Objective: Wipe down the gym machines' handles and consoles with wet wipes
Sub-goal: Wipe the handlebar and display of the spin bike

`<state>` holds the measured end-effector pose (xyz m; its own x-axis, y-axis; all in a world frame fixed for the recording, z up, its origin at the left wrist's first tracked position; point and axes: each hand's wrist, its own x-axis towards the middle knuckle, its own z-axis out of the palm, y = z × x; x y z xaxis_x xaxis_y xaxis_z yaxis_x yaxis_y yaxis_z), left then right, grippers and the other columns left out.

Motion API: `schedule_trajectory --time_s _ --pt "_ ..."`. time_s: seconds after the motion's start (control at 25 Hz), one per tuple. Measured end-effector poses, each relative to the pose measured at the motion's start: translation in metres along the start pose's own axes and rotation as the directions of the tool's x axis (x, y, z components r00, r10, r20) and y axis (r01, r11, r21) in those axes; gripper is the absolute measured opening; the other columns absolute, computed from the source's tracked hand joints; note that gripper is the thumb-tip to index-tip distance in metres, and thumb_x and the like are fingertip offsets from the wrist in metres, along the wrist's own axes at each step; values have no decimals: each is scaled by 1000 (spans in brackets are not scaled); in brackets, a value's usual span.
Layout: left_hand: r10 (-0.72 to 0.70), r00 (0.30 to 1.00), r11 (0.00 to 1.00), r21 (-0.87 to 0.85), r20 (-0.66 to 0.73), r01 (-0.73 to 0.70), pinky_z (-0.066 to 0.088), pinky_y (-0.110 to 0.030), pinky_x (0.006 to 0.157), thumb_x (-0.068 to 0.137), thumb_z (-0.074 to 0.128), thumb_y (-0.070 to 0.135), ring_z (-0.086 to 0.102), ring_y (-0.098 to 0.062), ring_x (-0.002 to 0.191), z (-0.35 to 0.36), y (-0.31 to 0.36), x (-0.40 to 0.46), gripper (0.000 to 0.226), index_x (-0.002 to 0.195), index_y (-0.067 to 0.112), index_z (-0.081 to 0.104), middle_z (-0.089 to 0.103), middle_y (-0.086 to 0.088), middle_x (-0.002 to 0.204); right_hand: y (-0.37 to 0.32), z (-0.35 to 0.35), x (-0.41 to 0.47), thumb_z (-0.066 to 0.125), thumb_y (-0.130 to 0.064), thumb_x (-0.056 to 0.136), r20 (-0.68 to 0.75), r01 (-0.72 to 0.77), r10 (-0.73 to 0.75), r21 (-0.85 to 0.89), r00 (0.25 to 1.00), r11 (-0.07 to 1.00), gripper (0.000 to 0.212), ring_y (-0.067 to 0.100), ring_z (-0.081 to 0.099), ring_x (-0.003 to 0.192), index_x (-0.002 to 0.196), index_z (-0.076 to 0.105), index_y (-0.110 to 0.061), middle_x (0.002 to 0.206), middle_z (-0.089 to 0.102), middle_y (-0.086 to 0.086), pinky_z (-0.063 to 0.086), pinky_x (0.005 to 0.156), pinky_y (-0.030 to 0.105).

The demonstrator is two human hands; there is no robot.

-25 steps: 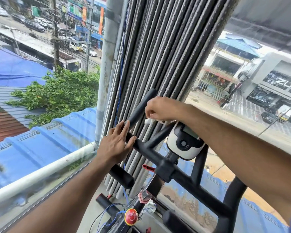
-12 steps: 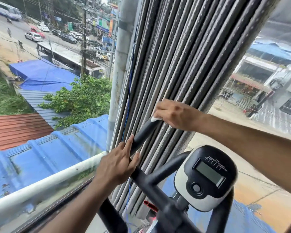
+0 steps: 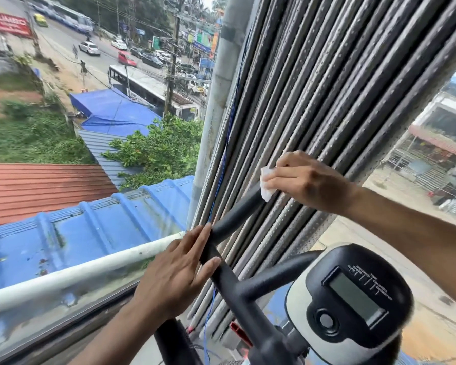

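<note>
A black padded handlebar [image 3: 232,219] of an exercise bike rises toward the window. My right hand [image 3: 306,180] pinches a white wet wipe [image 3: 267,181] against the handle's upper end. My left hand [image 3: 177,275] rests with straight fingers on the bend of the same bar, lower down. The bike's console [image 3: 350,304], black and grey with a small screen and a round button, sits at the lower right, below my right forearm.
A bundle of grey studded rods [image 3: 313,114] leans just behind the handlebar, with a blue wire [image 3: 221,180] along it. A window with a white rail [image 3: 77,275] is on the left, over blue roofs and a street.
My right hand with the wipe has slid up the handlebar from near the console to the upper end. The view has tilted upward. My left hand stays on the bend.
</note>
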<state>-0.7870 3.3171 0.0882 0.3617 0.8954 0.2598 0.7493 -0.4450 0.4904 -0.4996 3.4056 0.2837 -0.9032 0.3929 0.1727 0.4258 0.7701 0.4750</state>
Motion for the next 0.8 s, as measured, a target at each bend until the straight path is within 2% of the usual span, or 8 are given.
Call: schedule_trajectory --time_s 0.12,0.28,0.44,0.52,0.64,0.8 --pt "-23 999 1000 5 -25 23 39 -33 114 84 -12 84 36 -14 143 -2 1 -8 94 165 39 -2 13 18 171 -10 16 18 66 7 92 -10 -47 47 32 999 998 21 24 62 89 106 74 -5 100 75 7 53 86 40" --pt "-34 999 999 -26 -37 33 39 -29 112 87 1 83 35 -10 143 -2 2 -11 87 164 43 2 16 23 169 -26 15 5 65 6 91 87 108 -115 89 989 990 20 25 63 96 107 74 -3 111 73 11 54 91 41" --pt "-43 998 997 -59 -55 40 42 -29 108 89 10 84 33 -4 144 -1 -1 -11 84 163 45 10 22 28 164 -14 4 11 64 -11 96 84 60 -68 87 994 994 15 23 63 99 106 74 -6 113 72 6 54 93 38" --pt "-44 998 997 -68 -47 41 44 -31 106 90 12 83 34 -4 144 -2 0 -12 83 163 45 11 23 30 163 -24 14 19 61 -10 98 119 62 -70 74 990 995 16 24 64 100 107 73 -5 112 70 8 54 93 37" --pt "-53 998 997 -64 -27 51 44 -31 106 90 11 83 35 -6 143 -2 0 -13 83 163 46 9 21 29 165 -37 28 30 59 5 94 187 46 -63 93 980 995 23 25 62 98 110 71 -6 114 70 9 56 88 37" --pt "-76 997 994 -78 -19 74 45 -34 106 90 14 84 39 -9 142 -1 -1 -14 83 163 46 11 24 27 165 -59 32 55 52 -4 99 270 129 -183 207 945 970 18 20 59 90 101 68 -11 101 68 3 55 80 35"
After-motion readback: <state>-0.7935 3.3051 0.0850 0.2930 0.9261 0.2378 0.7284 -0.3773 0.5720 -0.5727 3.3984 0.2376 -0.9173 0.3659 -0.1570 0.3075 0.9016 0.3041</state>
